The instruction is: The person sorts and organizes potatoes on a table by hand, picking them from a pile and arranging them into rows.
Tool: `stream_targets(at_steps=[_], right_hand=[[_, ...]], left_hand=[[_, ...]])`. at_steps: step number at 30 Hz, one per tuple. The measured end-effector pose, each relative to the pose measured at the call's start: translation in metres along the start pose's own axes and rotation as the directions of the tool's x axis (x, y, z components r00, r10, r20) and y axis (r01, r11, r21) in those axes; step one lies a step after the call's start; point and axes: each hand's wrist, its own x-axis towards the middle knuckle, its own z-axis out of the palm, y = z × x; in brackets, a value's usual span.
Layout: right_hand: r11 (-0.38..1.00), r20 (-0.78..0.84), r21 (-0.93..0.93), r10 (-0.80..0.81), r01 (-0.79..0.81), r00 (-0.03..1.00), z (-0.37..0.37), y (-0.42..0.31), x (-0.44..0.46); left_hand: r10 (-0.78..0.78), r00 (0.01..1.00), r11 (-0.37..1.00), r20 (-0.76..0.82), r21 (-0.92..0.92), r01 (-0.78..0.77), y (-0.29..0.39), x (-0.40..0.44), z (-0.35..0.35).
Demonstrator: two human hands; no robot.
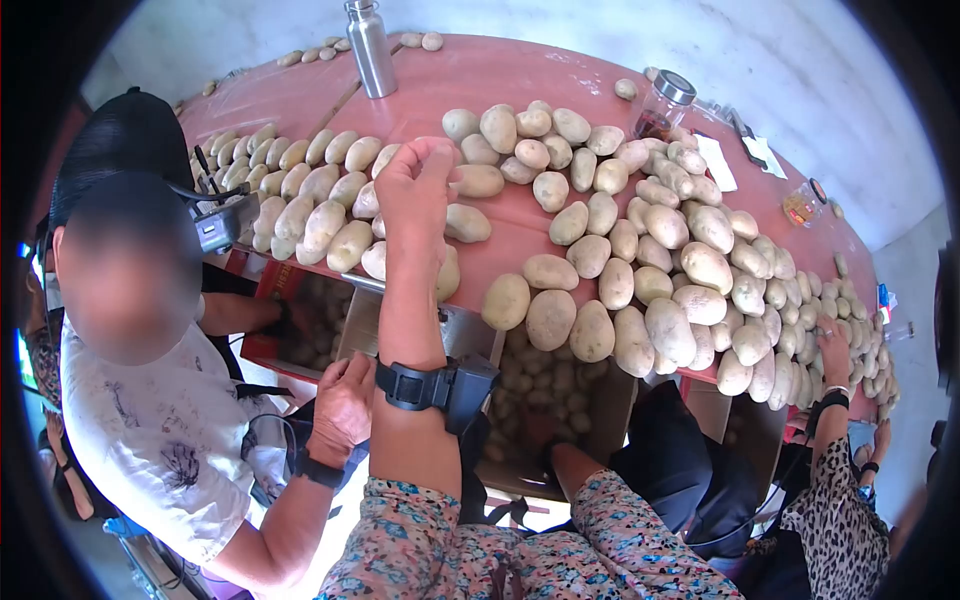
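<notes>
My left hand (418, 185) is raised over the red table (510, 235), its fingers curled and pressed together; what they hold, if anything, is hidden. Just to its right lies a potato (477, 181), close to or touching the fingers. Below the table edge, my right hand (543, 428) is down in a shaded cardboard box (610, 405) among potatoes (510, 385); its fingers are too dark to make out. A large heap of potatoes (668, 228) covers the table from the middle to the right, and neat rows (325, 222) lie on the left.
At the left sits a person (150, 410) in a white shirt and black cap, one hand (343, 400) near my left forearm. Another person's hand (832, 350) touches potatoes at the right. A steel bottle (371, 55) and glass jar (664, 105) stand at the back.
</notes>
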Motion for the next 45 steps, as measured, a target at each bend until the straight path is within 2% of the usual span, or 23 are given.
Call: stream_targets(at_steps=[4,5,9,11,16,17,23,24,26,27,28,29,30,31,33,36,39,42,45], right_hand=[[0.996,0.018,0.060,-0.062,0.061,0.998,-0.008,0.005,0.006],[0.993,-0.048,0.069,-0.090,0.093,0.995,-0.006,0.008,0.007],[0.972,-0.304,0.084,-0.184,0.219,0.935,0.082,0.060,0.048],[0.967,-0.312,0.149,-0.153,0.207,0.938,0.086,0.057,0.053],[0.909,0.025,0.411,0.059,-0.064,0.998,0.024,0.018,0.016],[0.912,-0.041,0.410,0.030,-0.011,0.999,0.024,0.014,0.017],[0.899,0.010,0.438,-0.021,0.014,1.000,-0.006,0.006,0.010],[0.897,0.020,0.442,-0.038,0.025,0.999,-0.017,0.004,0.006],[0.884,0.039,0.465,-0.076,0.049,0.996,-0.043,0.001,0.000],[0.875,0.045,0.481,-0.095,0.062,0.994,-0.061,-0.003,-0.005],[0.859,0.051,0.507,-0.112,0.071,0.992,-0.082,-0.007,-0.010],[0.843,0.054,0.532,-0.135,0.086,0.989,-0.103,-0.014,-0.015],[0.823,0.060,0.559,-0.160,0.099,0.985,-0.124,-0.021,-0.020],[0.798,0.060,0.594,-0.171,0.102,0.983,-0.146,-0.028,-0.026],[0.751,0.054,0.651,-0.192,0.111,0.980,-0.182,-0.046,-0.040],[0.684,0.035,0.717,-0.228,0.134,0.973,-0.222,-0.065,-0.057],[0.622,0.030,0.767,-0.280,0.158,0.960,-0.247,-0.082,-0.070],[0.555,0.045,0.817,-0.334,0.158,0.942,-0.261,-0.097,-0.077],[0.486,0.089,0.865,-0.396,0.126,0.914,-0.273,-0.111,-0.072]], left_hand=[[0.023,1.000,0.999,0.013,0.036,-0.024,-0.003,-0.001,0.001],[0.026,1.000,0.999,0.016,0.033,-0.026,-0.005,-0.001,0.002],[0.024,1.000,0.999,0.018,0.046,-0.025,-0.006,0.001,0.004],[0.023,1.000,0.998,0.017,0.065,-0.024,-0.008,0.004,0.003],[0.006,0.999,0.996,0.044,0.092,-0.011,-0.010,0.007,0.000],[0.001,0.999,0.996,0.049,0.087,-0.005,-0.010,0.008,-0.001],[0.007,0.992,0.999,0.123,0.048,-0.013,-0.016,0.014,-0.009],[0.015,0.990,0.996,0.143,0.082,-0.027,-0.018,0.015,-0.011],[0.114,0.972,0.915,0.208,0.358,-0.184,-0.049,0.033,-0.015],[0.271,0.939,0.742,0.211,0.576,-0.343,-0.050,0.026,-0.009],[0.126,0.965,0.898,0.229,0.388,-0.209,-0.044,0.015,-0.005],[0.126,0.927,0.826,0.352,0.480,-0.295,-0.069,0.029,-0.007],[0.146,0.902,0.775,0.405,0.520,-0.359,-0.058,0.022,-0.007],[0.066,0.896,0.768,0.438,0.551,-0.326,-0.044,0.018,-0.007],[0.008,0.866,0.741,0.500,0.579,-0.342,-0.046,0.019,-0.009],[-0.065,0.862,0.745,0.503,0.599,-0.293,-0.054,0.022,-0.006],[-0.043,0.867,0.737,0.497,0.601,-0.308,-0.058,0.022,-0.006],[-0.116,0.843,0.714,0.525,0.634,-0.297,-0.045,0.024,-0.009],[-0.038,0.866,0.710,0.498,0.624,-0.327,-0.033,0.018,-0.017]])
